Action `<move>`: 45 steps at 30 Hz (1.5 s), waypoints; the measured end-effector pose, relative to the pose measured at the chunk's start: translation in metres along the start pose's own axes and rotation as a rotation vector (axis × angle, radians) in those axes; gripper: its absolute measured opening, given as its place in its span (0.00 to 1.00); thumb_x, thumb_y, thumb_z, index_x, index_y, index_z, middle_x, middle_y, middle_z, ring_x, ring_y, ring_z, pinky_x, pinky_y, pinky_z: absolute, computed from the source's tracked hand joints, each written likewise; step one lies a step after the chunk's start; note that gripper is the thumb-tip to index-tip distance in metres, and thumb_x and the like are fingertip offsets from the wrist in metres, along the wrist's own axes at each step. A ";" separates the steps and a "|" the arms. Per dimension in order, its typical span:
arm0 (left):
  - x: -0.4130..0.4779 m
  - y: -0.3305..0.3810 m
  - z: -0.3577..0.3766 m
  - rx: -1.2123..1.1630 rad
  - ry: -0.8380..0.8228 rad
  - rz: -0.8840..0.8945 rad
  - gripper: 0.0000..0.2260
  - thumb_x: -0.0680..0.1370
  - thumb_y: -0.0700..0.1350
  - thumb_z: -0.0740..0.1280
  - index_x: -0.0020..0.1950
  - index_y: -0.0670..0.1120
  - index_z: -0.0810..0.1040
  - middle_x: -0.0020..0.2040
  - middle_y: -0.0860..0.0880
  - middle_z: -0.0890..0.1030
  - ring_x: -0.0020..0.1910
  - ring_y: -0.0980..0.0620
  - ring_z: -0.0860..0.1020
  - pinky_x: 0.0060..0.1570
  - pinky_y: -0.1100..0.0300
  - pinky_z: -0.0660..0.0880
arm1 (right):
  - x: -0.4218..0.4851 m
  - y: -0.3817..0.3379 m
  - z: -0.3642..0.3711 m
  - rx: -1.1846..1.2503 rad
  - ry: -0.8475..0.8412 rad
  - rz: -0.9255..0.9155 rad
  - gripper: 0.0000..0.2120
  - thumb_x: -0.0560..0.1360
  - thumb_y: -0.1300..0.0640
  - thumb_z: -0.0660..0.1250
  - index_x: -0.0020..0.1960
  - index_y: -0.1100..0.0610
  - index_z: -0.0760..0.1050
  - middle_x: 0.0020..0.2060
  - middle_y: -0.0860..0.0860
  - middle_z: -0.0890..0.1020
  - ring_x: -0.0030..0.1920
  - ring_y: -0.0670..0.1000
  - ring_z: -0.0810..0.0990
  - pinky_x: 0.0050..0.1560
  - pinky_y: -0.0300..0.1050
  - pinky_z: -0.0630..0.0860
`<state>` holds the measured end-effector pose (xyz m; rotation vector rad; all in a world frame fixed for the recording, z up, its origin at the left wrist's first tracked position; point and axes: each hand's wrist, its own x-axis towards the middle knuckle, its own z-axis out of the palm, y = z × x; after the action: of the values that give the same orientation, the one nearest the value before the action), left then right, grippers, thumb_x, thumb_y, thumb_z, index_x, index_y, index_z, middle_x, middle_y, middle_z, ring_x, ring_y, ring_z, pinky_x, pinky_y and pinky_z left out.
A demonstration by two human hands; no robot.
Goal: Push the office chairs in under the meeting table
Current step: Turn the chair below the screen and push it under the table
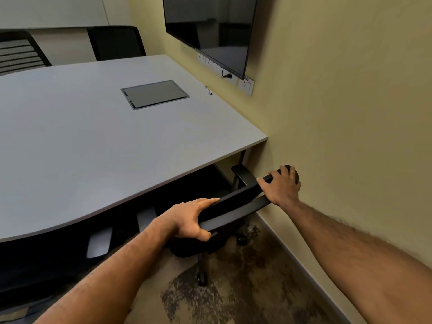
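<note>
The black office chair sits at the near right corner of the grey bench, its seat already under the top and its backrest just outside the edge, close to the yellow wall. The left hand has its grip closed over the backrest's top rail, thumb underneath; the right hand wraps the rail's far end beside the wall. Pushing further risks scraping the knuckles of that hand or the armrest against the wall, or catching the armrest on the bench leg. A castor may snag on the patterned carpet.
</note>
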<state>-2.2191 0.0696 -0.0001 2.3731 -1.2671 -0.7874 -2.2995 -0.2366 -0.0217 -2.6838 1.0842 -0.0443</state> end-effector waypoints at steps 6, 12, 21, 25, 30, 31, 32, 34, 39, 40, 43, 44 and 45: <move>0.015 -0.023 -0.022 0.070 0.027 -0.015 0.46 0.70 0.64 0.74 0.81 0.62 0.53 0.79 0.56 0.65 0.75 0.51 0.67 0.72 0.54 0.66 | 0.029 -0.023 0.001 -0.019 -0.036 -0.017 0.33 0.73 0.31 0.57 0.71 0.49 0.73 0.78 0.54 0.61 0.79 0.61 0.44 0.72 0.73 0.54; 0.032 -0.033 -0.029 0.054 0.017 -0.012 0.46 0.70 0.68 0.72 0.81 0.62 0.52 0.80 0.55 0.63 0.75 0.49 0.67 0.72 0.53 0.66 | 0.058 -0.036 0.001 -0.042 -0.067 -0.019 0.33 0.72 0.32 0.56 0.69 0.48 0.73 0.78 0.53 0.61 0.79 0.60 0.44 0.71 0.73 0.54; 0.047 -0.046 -0.032 0.015 0.041 -0.047 0.48 0.67 0.74 0.68 0.81 0.65 0.49 0.80 0.56 0.63 0.75 0.48 0.68 0.71 0.51 0.67 | 0.089 -0.054 0.003 -0.058 -0.083 -0.030 0.31 0.73 0.32 0.56 0.69 0.48 0.74 0.78 0.53 0.61 0.80 0.59 0.43 0.72 0.74 0.50; 0.051 -0.058 -0.042 0.030 0.057 -0.052 0.47 0.67 0.75 0.67 0.81 0.65 0.50 0.80 0.56 0.63 0.75 0.49 0.67 0.71 0.51 0.67 | 0.101 -0.066 0.006 -0.048 -0.080 -0.041 0.31 0.74 0.32 0.56 0.70 0.48 0.73 0.78 0.52 0.61 0.80 0.58 0.43 0.72 0.74 0.50; 0.052 -0.077 -0.058 0.016 0.091 -0.063 0.46 0.67 0.73 0.70 0.80 0.65 0.53 0.78 0.57 0.66 0.75 0.53 0.67 0.70 0.55 0.67 | 0.111 -0.084 0.013 -0.027 -0.078 -0.046 0.33 0.74 0.32 0.56 0.72 0.48 0.72 0.79 0.52 0.60 0.80 0.58 0.43 0.73 0.74 0.47; 0.052 -0.081 -0.061 0.016 0.099 -0.069 0.46 0.67 0.73 0.70 0.80 0.65 0.54 0.78 0.57 0.67 0.75 0.53 0.68 0.68 0.56 0.67 | 0.113 -0.088 0.014 -0.023 -0.079 -0.050 0.33 0.74 0.31 0.56 0.72 0.48 0.71 0.79 0.52 0.59 0.80 0.58 0.43 0.73 0.74 0.46; 0.053 -0.084 -0.063 0.015 0.102 -0.074 0.46 0.67 0.73 0.70 0.80 0.65 0.54 0.78 0.57 0.67 0.74 0.52 0.68 0.67 0.56 0.67 | 0.114 -0.091 0.015 -0.017 -0.079 -0.054 0.33 0.74 0.31 0.56 0.72 0.48 0.71 0.79 0.52 0.59 0.80 0.58 0.43 0.73 0.74 0.45; 0.054 -0.089 -0.066 0.003 0.101 -0.083 0.46 0.67 0.73 0.70 0.80 0.65 0.54 0.78 0.57 0.67 0.74 0.52 0.68 0.67 0.56 0.66 | 0.117 -0.095 0.015 -0.009 -0.077 -0.062 0.33 0.75 0.30 0.57 0.73 0.47 0.71 0.80 0.52 0.58 0.80 0.58 0.42 0.73 0.74 0.43; 0.055 -0.099 -0.071 -0.073 0.125 -0.109 0.50 0.61 0.80 0.66 0.79 0.65 0.56 0.77 0.57 0.69 0.74 0.51 0.69 0.69 0.53 0.67 | 0.124 -0.105 0.013 -0.009 -0.095 -0.093 0.32 0.76 0.32 0.57 0.74 0.48 0.70 0.80 0.52 0.58 0.80 0.58 0.42 0.74 0.74 0.42; 0.054 -0.101 -0.073 -0.093 0.135 -0.114 0.50 0.60 0.82 0.65 0.79 0.65 0.57 0.76 0.57 0.70 0.74 0.51 0.69 0.70 0.52 0.67 | 0.125 -0.106 0.012 -0.003 -0.103 -0.102 0.32 0.76 0.32 0.58 0.74 0.48 0.70 0.80 0.52 0.57 0.80 0.57 0.42 0.74 0.73 0.43; 0.051 -0.106 -0.076 -0.107 0.159 -0.121 0.51 0.59 0.83 0.62 0.79 0.63 0.60 0.76 0.56 0.70 0.74 0.51 0.70 0.71 0.49 0.68 | 0.125 -0.105 0.009 0.018 -0.117 -0.143 0.33 0.76 0.30 0.58 0.74 0.48 0.69 0.80 0.52 0.57 0.81 0.54 0.44 0.74 0.73 0.44; 0.049 -0.107 -0.076 -0.102 0.169 -0.127 0.50 0.60 0.83 0.62 0.79 0.62 0.60 0.76 0.56 0.71 0.73 0.51 0.70 0.71 0.48 0.69 | 0.125 -0.104 0.008 0.024 -0.121 -0.160 0.33 0.76 0.30 0.59 0.74 0.48 0.69 0.80 0.52 0.57 0.81 0.53 0.44 0.74 0.72 0.45; 0.048 -0.107 -0.075 -0.092 0.180 -0.134 0.49 0.61 0.82 0.62 0.79 0.62 0.61 0.75 0.56 0.72 0.73 0.51 0.71 0.70 0.48 0.70 | 0.124 -0.101 0.007 0.027 -0.124 -0.174 0.34 0.76 0.30 0.59 0.74 0.48 0.70 0.80 0.52 0.58 0.81 0.53 0.45 0.74 0.71 0.46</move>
<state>-2.0820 0.0901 -0.0119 2.4118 -0.9887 -0.6381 -2.1398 -0.2501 -0.0126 -2.7089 0.8074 0.0743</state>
